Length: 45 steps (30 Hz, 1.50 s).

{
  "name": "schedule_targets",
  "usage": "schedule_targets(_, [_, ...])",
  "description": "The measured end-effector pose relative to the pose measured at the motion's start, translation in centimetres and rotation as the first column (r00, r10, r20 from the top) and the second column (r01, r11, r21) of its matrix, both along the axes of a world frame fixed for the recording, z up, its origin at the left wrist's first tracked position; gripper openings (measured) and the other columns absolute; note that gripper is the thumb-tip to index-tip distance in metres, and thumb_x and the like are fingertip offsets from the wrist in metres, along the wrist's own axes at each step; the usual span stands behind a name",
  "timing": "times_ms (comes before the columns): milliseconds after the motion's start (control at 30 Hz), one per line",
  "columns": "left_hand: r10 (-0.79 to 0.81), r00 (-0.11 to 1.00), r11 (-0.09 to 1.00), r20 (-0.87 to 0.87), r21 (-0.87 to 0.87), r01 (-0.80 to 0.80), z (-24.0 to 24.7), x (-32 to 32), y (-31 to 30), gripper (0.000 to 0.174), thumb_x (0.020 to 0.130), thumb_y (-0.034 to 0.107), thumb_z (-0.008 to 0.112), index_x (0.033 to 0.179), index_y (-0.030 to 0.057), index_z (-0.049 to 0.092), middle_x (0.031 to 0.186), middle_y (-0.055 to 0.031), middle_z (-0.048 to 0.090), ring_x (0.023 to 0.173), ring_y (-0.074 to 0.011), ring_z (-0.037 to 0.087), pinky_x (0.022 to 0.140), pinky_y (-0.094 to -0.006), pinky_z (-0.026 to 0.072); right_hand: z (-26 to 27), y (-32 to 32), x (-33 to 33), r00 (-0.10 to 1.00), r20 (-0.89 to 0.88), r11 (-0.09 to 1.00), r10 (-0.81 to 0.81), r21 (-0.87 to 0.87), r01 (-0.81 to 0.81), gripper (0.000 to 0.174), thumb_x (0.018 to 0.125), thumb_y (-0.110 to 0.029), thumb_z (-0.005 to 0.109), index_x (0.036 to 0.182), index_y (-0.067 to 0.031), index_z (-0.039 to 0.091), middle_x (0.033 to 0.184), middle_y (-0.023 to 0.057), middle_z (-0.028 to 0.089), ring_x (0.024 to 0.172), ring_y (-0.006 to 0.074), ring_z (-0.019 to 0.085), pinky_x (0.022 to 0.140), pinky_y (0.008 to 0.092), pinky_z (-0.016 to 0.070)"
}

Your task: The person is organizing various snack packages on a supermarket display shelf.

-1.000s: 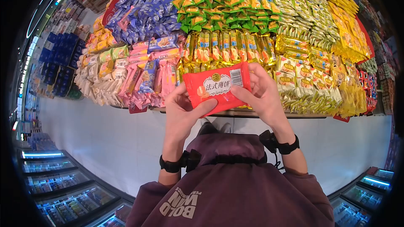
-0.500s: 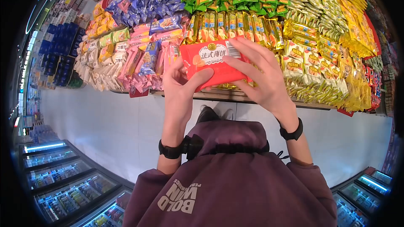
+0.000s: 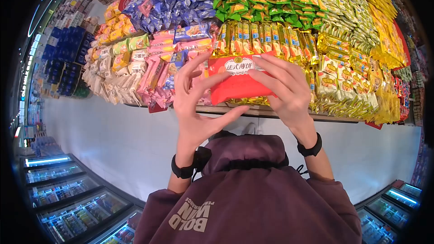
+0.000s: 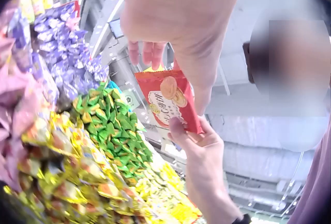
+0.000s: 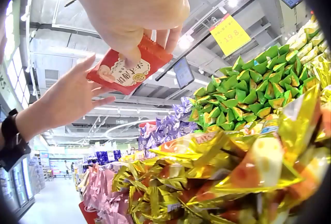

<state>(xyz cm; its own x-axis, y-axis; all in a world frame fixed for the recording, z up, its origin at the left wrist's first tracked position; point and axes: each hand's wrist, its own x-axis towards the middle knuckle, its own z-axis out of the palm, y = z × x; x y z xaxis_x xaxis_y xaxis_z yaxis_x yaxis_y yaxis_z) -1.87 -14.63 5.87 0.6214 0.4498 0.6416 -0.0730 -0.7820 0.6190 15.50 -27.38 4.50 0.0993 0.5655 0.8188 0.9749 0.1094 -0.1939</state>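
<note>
A red biscuit packet [image 3: 239, 86] with white-framed Chinese lettering is held up before the sweets display. My right hand [image 3: 289, 92] pinches its right side; the right wrist view shows the thumb on the printed face of the packet [image 5: 116, 74] and other fingers behind. At the packet's left edge is my left hand [image 3: 190, 108], thumb and fingers spread wide apart. Its forefinger overlaps the packet's left part in the head view. From the left wrist, pictured biscuits show on the packet [image 4: 181, 98], gripped from below by the right hand [image 4: 204, 151].
Piled behind are gold-wrapped snacks [image 3: 266, 36], green packets [image 3: 271, 2], purple packets [image 3: 172, 0], pink packets [image 3: 156, 72] and white-and-yellow packets [image 3: 337, 74]. A yellow price sign [image 5: 230, 35] hangs above. Glass-fronted coolers [image 3: 81, 194] stand lower left on the pale floor [image 3: 108, 131].
My left hand has loosened from the packet and spread its fingers. The right hand has shifted its grip, and its fingers now lie across the packet's upper right.
</note>
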Motion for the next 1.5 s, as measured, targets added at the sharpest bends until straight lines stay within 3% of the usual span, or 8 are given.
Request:
schedule_targets(533, [0.178, 0.973, 0.861, 0.145, 0.456, -0.226, 0.8, -8.2, 11.0, 0.036, 0.055, 0.009, 0.074, 0.091, 0.0113, 0.076, 0.106, -0.0046, 0.070, 0.101, -0.0240, 0.061, 0.085, -0.0333, 0.0488, 1.6, 11.2, -8.0, 0.990, 0.040, 0.984, 0.136, 0.111, -0.140, 0.028, 0.070, -0.001, 0.072, 0.096, -0.0083, 0.063, 0.108, 0.0088, 0.071, 0.104, 0.0298, 0.068, 0.079, 0.0361, 0.0530])
schedule_targets(633, [0.119, 0.989, 0.909, 0.083, 0.393, -0.142, 1.7, -9.7, 12.5, 0.034, 0.058, 0.004, 0.077, 0.092, 0.0069, 0.074, 0.104, -0.0067, 0.071, 0.096, -0.0256, 0.064, 0.083, -0.0330, 0.0488, 2.4, 11.9, -9.4, 0.986, -0.057, 0.987, 0.159, 0.024, -0.158, 0.028, 0.072, -0.002, 0.074, 0.097, -0.0069, 0.063, 0.107, 0.0103, 0.071, 0.103, 0.0293, 0.068, 0.078, 0.0340, 0.0526])
schedule_targets(767, [-0.078, 0.987, 0.970, 0.137, -0.219, 0.107, 1.1, -10.4, 14.8, 0.032, 0.072, -0.003, 0.078, 0.102, -0.0011, 0.066, 0.103, -0.0104, 0.071, 0.091, -0.0201, 0.067, 0.083, -0.0315, 0.0511, 1.2, 13.7, -12.2, 0.857, -0.505, 0.995, 0.102, 0.051, -0.088, 0.032, 0.078, -0.004, 0.077, 0.105, -0.0053, 0.061, 0.106, 0.0120, 0.070, 0.100, 0.0254, 0.069, 0.080, 0.0311, 0.0531])
schedule_targets(833, [-0.101, 0.975, 0.702, 0.198, -0.680, 0.210, 0.8, -11.0, 15.1, 0.032, 0.078, -0.003, 0.077, 0.107, -0.0041, 0.062, 0.103, -0.0118, 0.070, 0.091, -0.0163, 0.067, 0.083, -0.0296, 0.0522, 2.0, 14.9, -13.7, 0.569, -0.791, 0.971, 0.223, 0.129, -0.201, 0.046, 0.083, -0.004, 0.075, 0.122, -0.0052, 0.050, 0.106, 0.0150, 0.069, 0.098, 0.0202, 0.068, 0.082, 0.0295, 0.0550])
schedule_targets(900, [-0.176, 0.964, 0.595, 0.201, -0.758, 0.267, 0.5, -11.3, 16.0, 0.034, 0.083, -0.002, 0.074, 0.113, -0.0053, 0.060, 0.103, -0.0119, 0.070, 0.093, -0.0121, 0.066, 0.082, -0.0268, 0.0540, 2.4, 15.9, -14.4, 0.085, -0.946, 0.917, 0.312, 0.276, -0.289, 0.055, 0.083, -0.003, 0.074, 0.128, -0.0055, 0.043, 0.105, 0.0168, 0.069, 0.098, 0.0189, 0.068, 0.082, 0.0299, 0.0561])
schedule_targets(933, [-0.189, 0.965, 0.518, 0.183, -0.816, 0.256, 0.5, -11.4, 16.2, 0.033, 0.083, -0.002, 0.073, 0.113, -0.0054, 0.060, 0.103, -0.0118, 0.070, 0.092, -0.0122, 0.066, 0.081, -0.0268, 0.0544, 2.2, 16.1, -14.2, 0.049, -0.968, 0.925, 0.248, 0.221, -0.308, 0.057, 0.083, -0.002, 0.073, 0.129, -0.0059, 0.039, 0.105, 0.0184, 0.069, 0.097, 0.0183, 0.068, 0.079, 0.0299, 0.0567])
schedule_targets(1267, [-0.117, 0.979, 0.400, 0.169, -0.894, 0.202, -0.8, -10.8, 17.9, 0.032, 0.086, 0.002, 0.071, 0.115, -0.0021, 0.057, 0.092, -0.0078, 0.070, 0.080, -0.0095, 0.066, 0.072, -0.0251, 0.0543, 0.6, 17.1, -17.0, -0.125, -0.957, 0.935, 0.261, 0.283, -0.213, 0.050, 0.085, -0.002, 0.069, 0.128, -0.0016, 0.042, 0.111, 0.0142, 0.068, 0.105, 0.0173, 0.064, 0.094, 0.0303, 0.0492])
schedule_targets(1500, [-0.417, 0.908, 0.405, 0.038, -0.886, 0.223, -0.5, -10.9, 17.8, 0.043, 0.082, 0.002, 0.075, 0.120, -0.0012, 0.056, 0.105, -0.0071, 0.068, 0.099, -0.0127, 0.064, 0.085, -0.0297, 0.0537, 0.7, 17.6, -15.7, 0.040, -0.991, 0.977, 0.125, 0.116, -0.176, 0.041, 0.087, -0.005, 0.069, 0.123, -0.0006, 0.049, 0.101, 0.0091, 0.068, 0.099, 0.0127, 0.063, 0.090, 0.0279, 0.0495])
